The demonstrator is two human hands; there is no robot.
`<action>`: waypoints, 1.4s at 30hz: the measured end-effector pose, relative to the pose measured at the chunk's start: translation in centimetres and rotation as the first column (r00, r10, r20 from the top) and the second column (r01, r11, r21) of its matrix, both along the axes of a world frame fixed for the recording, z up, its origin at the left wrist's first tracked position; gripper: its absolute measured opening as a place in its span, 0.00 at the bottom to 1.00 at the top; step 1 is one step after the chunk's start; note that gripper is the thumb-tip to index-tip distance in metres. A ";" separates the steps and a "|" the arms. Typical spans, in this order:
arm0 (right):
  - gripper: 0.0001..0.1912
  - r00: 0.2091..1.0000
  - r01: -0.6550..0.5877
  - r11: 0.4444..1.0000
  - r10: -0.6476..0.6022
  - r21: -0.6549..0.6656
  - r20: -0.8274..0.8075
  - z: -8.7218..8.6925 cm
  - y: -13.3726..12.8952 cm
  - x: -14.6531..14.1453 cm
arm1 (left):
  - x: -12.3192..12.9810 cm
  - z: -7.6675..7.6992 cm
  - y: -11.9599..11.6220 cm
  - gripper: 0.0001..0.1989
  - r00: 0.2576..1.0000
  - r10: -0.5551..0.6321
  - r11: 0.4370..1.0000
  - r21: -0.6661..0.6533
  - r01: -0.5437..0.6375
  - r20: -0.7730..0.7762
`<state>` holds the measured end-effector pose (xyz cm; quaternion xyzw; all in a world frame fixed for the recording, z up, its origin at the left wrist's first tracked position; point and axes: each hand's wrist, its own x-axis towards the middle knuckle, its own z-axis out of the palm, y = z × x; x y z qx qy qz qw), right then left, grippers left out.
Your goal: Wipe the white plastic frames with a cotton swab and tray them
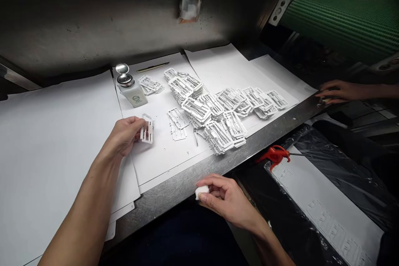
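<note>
Between the thumb and fingers of my left hand [126, 135] is a white plastic frame part [149, 131] with slots cut through it, held just above the paper. My right hand [226, 199], at the metal table's front edge, pinches a small white cotton pad [202, 191]. Stacks of similar white frame parts [198, 109] spread across the middle of the papered table. A couple of loose frames [177, 124] lie nearer my left hand, with tweezers [196, 137] beside them. Behind my left hand stands a pump dispenser bottle [132, 91], its round metal lid raised.
White paper sheets [56, 133] cover the table. Farther back lie a thin pen-like tool [152, 67] and a small pile of frames [151, 84]. A red air gun [276, 156] rests right of the table by a moulded white tray [330, 212]. Another person's hand [338, 91] is at the right edge.
</note>
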<state>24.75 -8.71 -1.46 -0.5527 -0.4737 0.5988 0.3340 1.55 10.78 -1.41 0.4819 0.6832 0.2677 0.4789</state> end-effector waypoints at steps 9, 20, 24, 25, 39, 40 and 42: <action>0.15 0.996 0.084 0.996 -0.083 -0.020 0.014 -0.1 0.8 -0.2 | 0.6 0.7 -6.6 0.10 0.648 0.304 0.943 -0.317 -0.101 0.699; 0.10 0.978 0.032 0.902 -0.118 0.430 0.173 2.0 6.0 -4.1 | 1.3 0.7 -11.3 0.16 0.542 0.372 0.903 -0.428 -0.026 0.753; 0.09 0.958 -0.126 0.790 -0.061 0.600 0.281 2.3 7.9 -6.9 | 2.0 1.4 -12.2 0.07 0.471 0.459 0.885 -0.432 -0.172 0.754; 0.09 0.943 -0.170 0.770 -0.054 0.615 0.329 2.2 8.2 -7.3 | 2.1 1.6 -12.4 0.06 0.463 0.480 0.876 -0.433 -0.212 0.745; 0.05 0.910 -0.107 0.845 -0.130 0.524 0.395 1.8 7.9 -4.8 | 0.7 0.9 -12.4 0.17 0.480 0.390 0.899 -0.439 -0.013 0.785; 0.05 0.913 -0.103 0.848 -0.127 0.520 0.388 1.8 7.8 -4.9 | 0.7 0.9 -12.4 0.18 0.461 0.386 0.900 -0.436 0.001 0.799; 0.05 0.923 -0.105 0.851 -0.109 0.515 0.368 2.0 7.6 -5.3 | 0.7 0.9 -12.3 0.17 0.399 0.386 0.900 -0.435 0.035 0.832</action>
